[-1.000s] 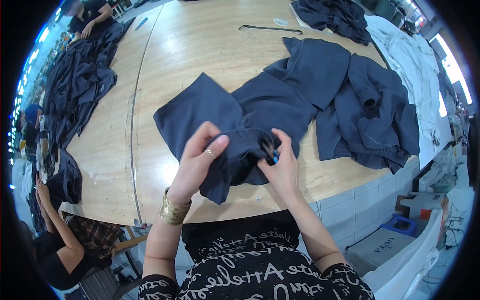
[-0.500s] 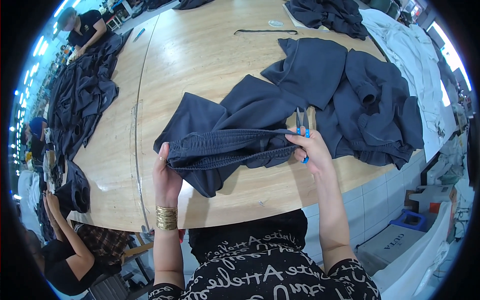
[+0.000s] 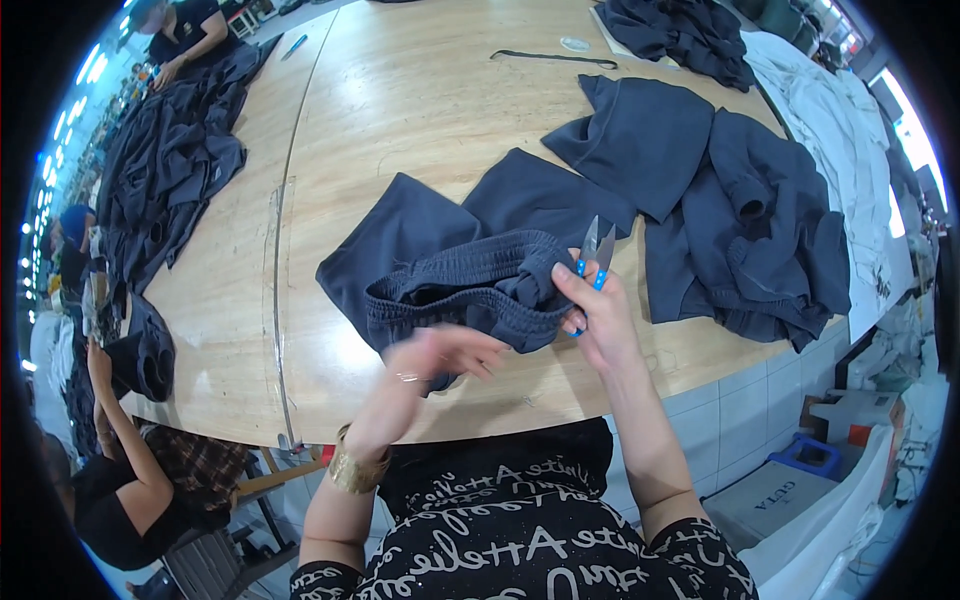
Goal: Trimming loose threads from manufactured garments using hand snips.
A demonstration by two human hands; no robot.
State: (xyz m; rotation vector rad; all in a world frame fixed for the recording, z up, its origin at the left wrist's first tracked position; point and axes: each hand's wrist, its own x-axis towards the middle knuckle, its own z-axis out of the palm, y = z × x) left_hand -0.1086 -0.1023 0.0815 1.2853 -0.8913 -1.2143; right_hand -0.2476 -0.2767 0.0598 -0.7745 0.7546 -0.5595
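The table [image 3: 350, 120] has a light wood top; a seam [image 3: 282, 230] runs from its near edge toward its far edge. Dark shorts [image 3: 415, 220] rest partly on it by the near edge. One dark clothes pile [image 3: 775, 200] lies along the right edge, another heap [image 3: 180, 150] along the left. A thin dark strip [image 3: 553, 57] lies toward the far edge.

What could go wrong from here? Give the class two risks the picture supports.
The open scissors are in the right hand, which also holds the elastic waistband; they might nick it. The left hand is blurred, fingers toward the right hand, so it could brush the scissors if it strays too close.
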